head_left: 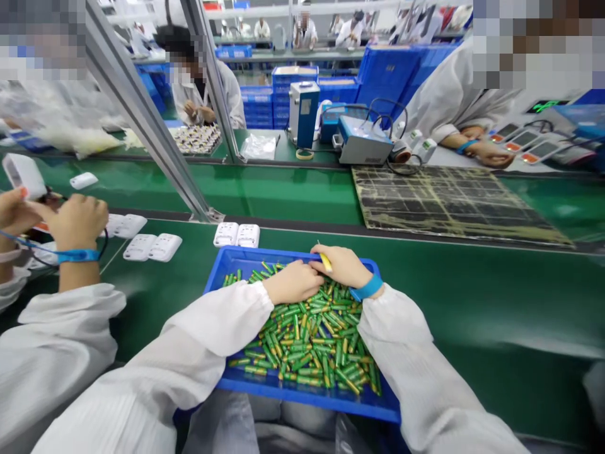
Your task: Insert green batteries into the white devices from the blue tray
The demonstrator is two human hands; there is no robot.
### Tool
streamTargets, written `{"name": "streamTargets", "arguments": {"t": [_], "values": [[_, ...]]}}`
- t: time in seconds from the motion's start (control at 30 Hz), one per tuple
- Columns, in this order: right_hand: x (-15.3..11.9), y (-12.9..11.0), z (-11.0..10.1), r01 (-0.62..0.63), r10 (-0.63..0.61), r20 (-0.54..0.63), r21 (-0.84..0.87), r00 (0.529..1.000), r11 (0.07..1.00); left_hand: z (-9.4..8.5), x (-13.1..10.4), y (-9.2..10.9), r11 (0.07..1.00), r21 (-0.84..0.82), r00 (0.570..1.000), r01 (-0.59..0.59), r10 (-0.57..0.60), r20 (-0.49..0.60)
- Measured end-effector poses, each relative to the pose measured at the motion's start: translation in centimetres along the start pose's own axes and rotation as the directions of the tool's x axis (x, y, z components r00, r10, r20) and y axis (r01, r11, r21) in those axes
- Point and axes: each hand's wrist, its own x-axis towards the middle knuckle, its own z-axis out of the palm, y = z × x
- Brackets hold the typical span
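Observation:
A blue tray [302, 394] in front of me holds a loose heap of green-and-yellow cylindrical batteries [302, 340]. Over the far part of the heap, my left hand [293, 282] has its fingers curled down; whatever lies under the fingertips is hidden. My right hand [345, 265], with a blue wristband, is closed around a small yellow tool [326, 262] with a thin pointed tip; its exact kind does not show. The fingers of both hands nearly meet near the tray's far edge.
Two white plastic cases [236, 234] lie just beyond the tray. At left, a co-worker's hands [78, 221] hold a white device, with more white cases [152, 247] beside them. A metal post [142, 107] slants across the bench. A dark scratched board [449, 202] lies at right.

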Motion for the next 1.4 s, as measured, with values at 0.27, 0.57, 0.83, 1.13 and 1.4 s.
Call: {"name": "streamTargets", "arguments": {"t": [0.27, 0.57, 0.83, 1.13, 1.4], "values": [[0.0, 0.7, 0.2, -0.008, 0.008, 0.007, -0.003, 1.0, 1.0, -0.5, 0.2, -0.6, 0.948, -0.3, 0.994, 0.103, -0.091, 0.052], [-0.1, 0.4, -0.3, -0.03, 0.03, 0.04, -0.001, 0.999, 1.0, -1.9, 0.3, -0.4, 0.679, -0.723, 0.99, 0.127, -0.133, 0.049], [-0.1, 0.1, -0.8, -0.028, 0.028, 0.058, -0.002, 0.998, 1.0, -2.1, 0.4, 0.2, 0.16, -0.956, 0.958, 0.246, -0.192, 0.215], [-0.1, 0.2, -0.6, -0.031, 0.031, 0.052, -0.01, 0.998, 0.999, -3.1, 0.1, -0.2, -0.033, -0.875, 0.865, 0.483, -0.134, 0.483], [-0.1, 0.4, 0.0, -0.021, 0.021, 0.0, 0.001, 1.0, 1.0, -2.8, -0.1, -0.5, 0.054, -0.841, 0.842, 0.538, 0.001, 0.539]]}}
